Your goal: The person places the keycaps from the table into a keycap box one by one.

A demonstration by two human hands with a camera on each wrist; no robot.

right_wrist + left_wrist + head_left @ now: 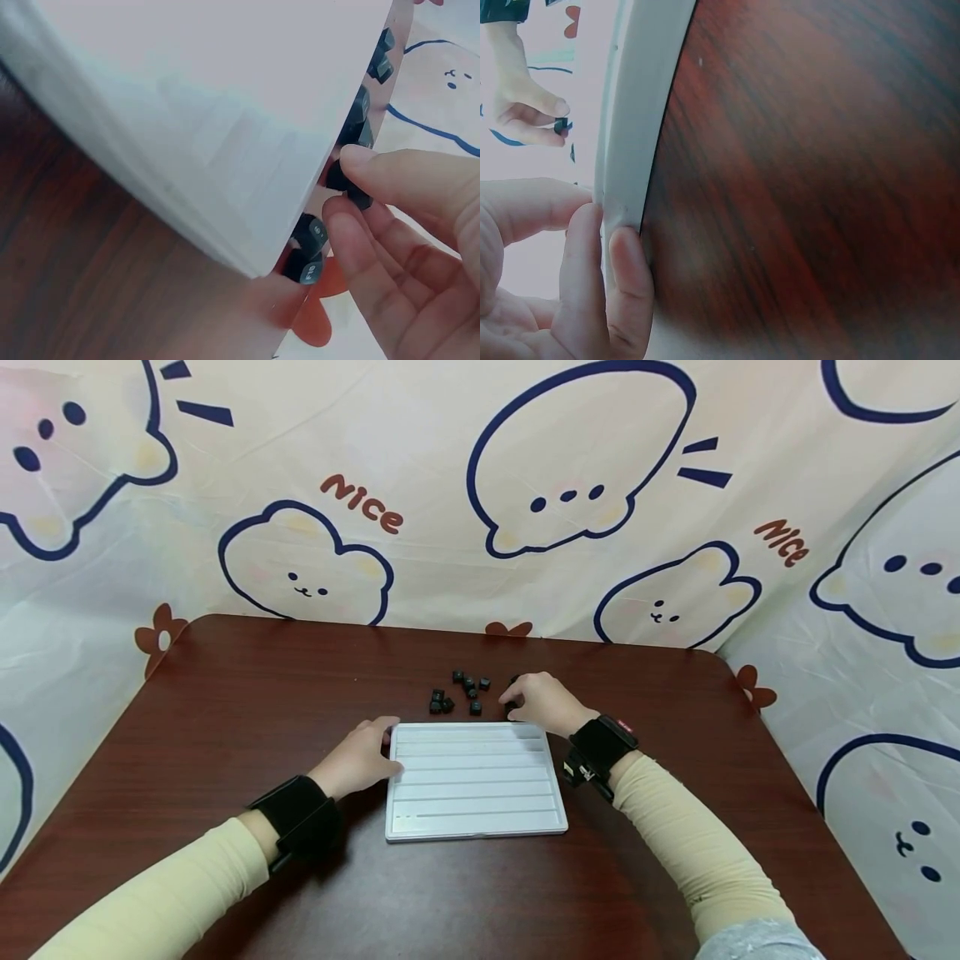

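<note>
I see the left hand (360,758) pinching the left edge of the white board (476,785), loose black keycaps (476,708) beyond it, and, off its far right corner, the right hand (551,702) pinching one small keycap (560,126) that a twist could drop.
</note>
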